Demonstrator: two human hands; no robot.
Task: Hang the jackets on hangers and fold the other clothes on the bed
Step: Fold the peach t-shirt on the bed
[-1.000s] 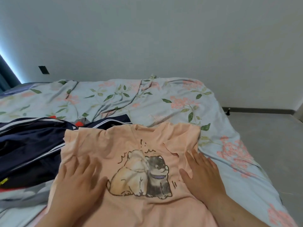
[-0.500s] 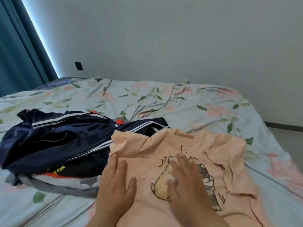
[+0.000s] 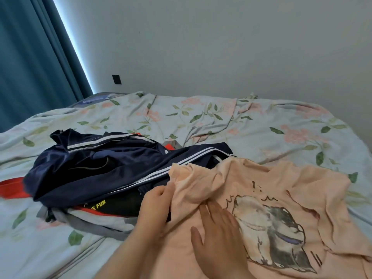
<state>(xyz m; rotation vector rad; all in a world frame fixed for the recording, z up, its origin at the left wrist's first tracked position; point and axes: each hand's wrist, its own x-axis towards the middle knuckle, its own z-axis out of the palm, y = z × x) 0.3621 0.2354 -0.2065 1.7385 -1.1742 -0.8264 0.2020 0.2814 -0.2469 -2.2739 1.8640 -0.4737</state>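
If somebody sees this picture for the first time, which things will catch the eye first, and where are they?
First comes the peach T-shirt with its cartoon dog print, spread at the lower right of the bed. The left hand pinches its edge and the right hand lies flat on it. Next is the crumpled navy jacket with white stripes, just left of the shirt, and then the teal curtain at the upper left.

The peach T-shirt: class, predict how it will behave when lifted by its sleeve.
Probably floppy: the peach T-shirt bunches into soft folds where the left hand pinches it. Likely light, since the cloth looks thin and creases finely.
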